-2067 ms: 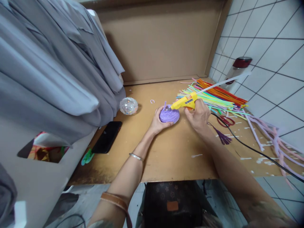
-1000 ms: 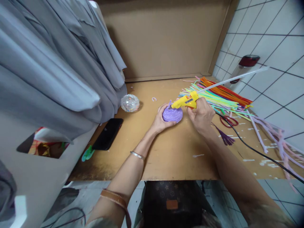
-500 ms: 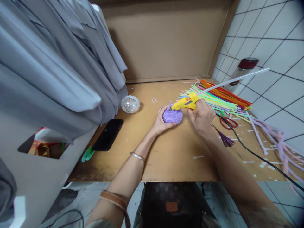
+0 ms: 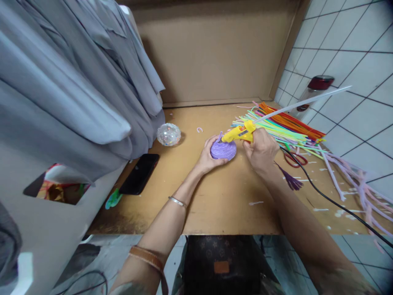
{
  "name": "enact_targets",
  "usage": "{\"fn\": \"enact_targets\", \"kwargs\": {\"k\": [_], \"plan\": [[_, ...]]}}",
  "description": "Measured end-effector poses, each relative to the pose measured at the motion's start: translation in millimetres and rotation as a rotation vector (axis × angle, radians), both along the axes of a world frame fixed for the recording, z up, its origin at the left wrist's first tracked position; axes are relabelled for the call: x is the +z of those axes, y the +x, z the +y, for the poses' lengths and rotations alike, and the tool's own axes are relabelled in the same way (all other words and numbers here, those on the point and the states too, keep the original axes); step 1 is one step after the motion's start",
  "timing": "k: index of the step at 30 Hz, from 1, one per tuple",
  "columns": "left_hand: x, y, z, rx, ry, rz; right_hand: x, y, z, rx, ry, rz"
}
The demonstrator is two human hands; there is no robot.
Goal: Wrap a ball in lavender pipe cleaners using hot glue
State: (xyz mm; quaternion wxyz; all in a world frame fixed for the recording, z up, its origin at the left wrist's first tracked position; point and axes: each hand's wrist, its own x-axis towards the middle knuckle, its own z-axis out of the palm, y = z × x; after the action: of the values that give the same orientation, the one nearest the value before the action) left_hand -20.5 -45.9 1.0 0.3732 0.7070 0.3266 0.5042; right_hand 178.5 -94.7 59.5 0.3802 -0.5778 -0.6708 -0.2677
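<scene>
My left hand (image 4: 208, 157) is closed around the side of a purple ball (image 4: 223, 151) wound in rows of fuzzy pipe cleaner. A short purple end sticks up from its top. My right hand (image 4: 260, 147) grips a yellow hot glue gun (image 4: 241, 133), whose nozzle points left and meets the top of the ball, as far as I can see. From the gun's back a long translucent glue stick (image 4: 307, 102) juts up to the right. A small pink curl (image 4: 199, 130) of pipe cleaner lies beyond the ball.
A clear glittery ball (image 4: 168, 135) and a black phone (image 4: 139, 174) lie on the left. Bundled coloured pipe cleaners (image 4: 285, 127), red-handled scissors (image 4: 296, 159) and a purple tassel (image 4: 291, 180) lie on the right, beside the black cord (image 4: 325, 194). Grey cloth (image 4: 101, 94) hangs at left.
Almost nothing differs. The rear end of the glue stick has risen very slightly, while both hands keep their places at the purple ball.
</scene>
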Motion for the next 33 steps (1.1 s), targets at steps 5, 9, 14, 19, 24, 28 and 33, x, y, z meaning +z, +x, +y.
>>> {"fn": "enact_targets", "kwargs": {"k": [5, 9, 14, 19, 24, 28, 33], "plan": [[-0.8, -0.2, 0.4, 0.006, -0.006, -0.002, 1.3, 0.0, -0.7, 0.019, 0.014, 0.007], [-1.9, -0.1, 1.3, 0.001, -0.005, -0.012, 2.5, 0.4, -1.1, -0.023, 0.018, 0.010], [-1.9, 0.0, 1.6, 0.001, -0.003, 0.000, 3.5, 1.1, -1.2, -0.040, 0.021, 0.027], [-2.8, -0.2, 1.5, 0.016, 0.004, 0.009, 3.6, -0.1, -1.6, -0.011, -0.009, 0.033], [-3.8, -0.4, 1.8, 0.003, 0.012, 0.000, 3.6, -0.2, -1.5, -0.012, -0.003, 0.001], [-3.9, -0.5, 1.9, -0.004, 0.015, -0.011, 5.0, 0.3, -2.1, -0.016, 0.030, -0.049], [-4.4, -0.5, 2.2, -0.002, 0.021, -0.005, 8.7, 1.1, -3.6, -0.002, 0.070, -0.144]]}}
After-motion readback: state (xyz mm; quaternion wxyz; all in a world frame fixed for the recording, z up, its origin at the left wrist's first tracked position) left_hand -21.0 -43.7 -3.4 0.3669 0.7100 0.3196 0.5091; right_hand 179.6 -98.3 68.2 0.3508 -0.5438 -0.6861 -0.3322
